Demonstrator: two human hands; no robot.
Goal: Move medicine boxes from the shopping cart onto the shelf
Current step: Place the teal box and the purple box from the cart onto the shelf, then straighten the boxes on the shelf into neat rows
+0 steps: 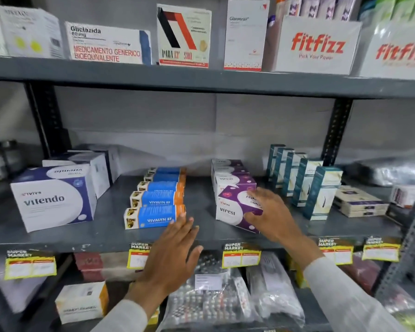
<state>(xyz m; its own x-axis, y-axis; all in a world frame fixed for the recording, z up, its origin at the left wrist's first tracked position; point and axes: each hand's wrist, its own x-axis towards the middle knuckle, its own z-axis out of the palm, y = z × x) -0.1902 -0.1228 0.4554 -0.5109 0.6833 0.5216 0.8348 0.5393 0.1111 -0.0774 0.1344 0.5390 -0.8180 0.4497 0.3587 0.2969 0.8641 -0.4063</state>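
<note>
Right hand (271, 212): fingers spread over the front Virest box (235, 209), thumb on its front face, palm on its right end; a firm grip cannot be confirmed. Left hand (175, 250): open and flat, holding nothing, fingertips at the right end of the front Vivalyn box (151, 216). Both boxes rest on the middle shelf (106, 233), each heading a row. The cart is out of view.

Price tags: we see yellow "Super Market" labels (241, 256) clipped along the front edge at 6 o'clock.
Blister packs: we find clear bags of pill strips (209, 300) lower, toward 6 o'clock.
Uprights: black perforated posts (336, 130) stand at 3 and 9 o'clock.
Wall: we note a grey panel (177, 121) at centre.
</note>
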